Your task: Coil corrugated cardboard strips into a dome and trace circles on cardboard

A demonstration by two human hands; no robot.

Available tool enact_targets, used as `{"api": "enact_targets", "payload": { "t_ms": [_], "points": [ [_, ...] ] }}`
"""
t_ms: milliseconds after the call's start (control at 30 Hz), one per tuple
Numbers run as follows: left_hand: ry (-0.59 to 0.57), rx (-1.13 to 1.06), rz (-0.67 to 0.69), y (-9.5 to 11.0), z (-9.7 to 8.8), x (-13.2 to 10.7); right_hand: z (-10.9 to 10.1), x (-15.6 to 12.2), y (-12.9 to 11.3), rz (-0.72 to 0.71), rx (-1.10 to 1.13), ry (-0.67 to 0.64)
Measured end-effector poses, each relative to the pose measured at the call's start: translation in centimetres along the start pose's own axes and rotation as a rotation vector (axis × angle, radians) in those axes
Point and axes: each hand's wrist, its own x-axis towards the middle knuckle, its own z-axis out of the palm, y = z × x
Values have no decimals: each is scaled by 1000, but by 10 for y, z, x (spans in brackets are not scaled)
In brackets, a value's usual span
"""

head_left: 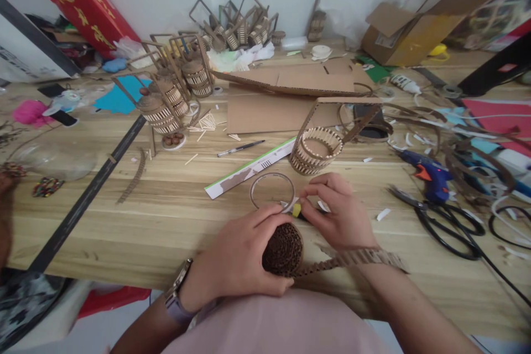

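Note:
My left hand (244, 257) is closed round a tightly coiled roll of corrugated cardboard strip (283, 251) at the table's near edge. The strip's loose end (357, 258) trails to the right, under my right wrist. My right hand (338, 213) is pinched together just above the roll, its fingertips at a small yellow-and-black thing (297, 210) that I cannot name. A thin cardboard ring (271, 191) lies flat on the wood right beyond both hands. Behind the ring stands an open round basket of cardboard slats (317, 150) with a handle.
A white and green ruler (249, 168) and a pen (239, 148) lie mid-table. A blue glue gun (427, 174) and black scissors (448, 221) are to the right. Several finished slat lanterns (166, 99) stand at the back left, flat cardboard sheets (290, 80) behind, and a long black strip (91, 191) left.

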Motion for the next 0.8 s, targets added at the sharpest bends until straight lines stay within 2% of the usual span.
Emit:
{"api": "enact_targets", "payload": {
  "t_ms": [67,167,333,433,500,600,733,800],
  "points": [
    [12,-17,11,1,1,0,3,2,1,89,167,-10],
    [22,-31,13,2,2,-3,4,5,11,136,219,15],
    [3,-45,-54,3,1,-11,-8,4,38,263,204,216],
    [22,-40,-128,4,0,-10,-16,4,33,251,261,242],
    [24,-70,-114,5,1,-7,-18,4,21,237,438,240],
    [63,-137,-41,4,2,-4,-20,2,0,241,690,185],
    [167,-205,23,1,3,-3,-21,-7,-18,363,908,-48],
    [199,-232,59,0,4,-2,-22,-11,-24,427,1028,-119]
  ]
}}
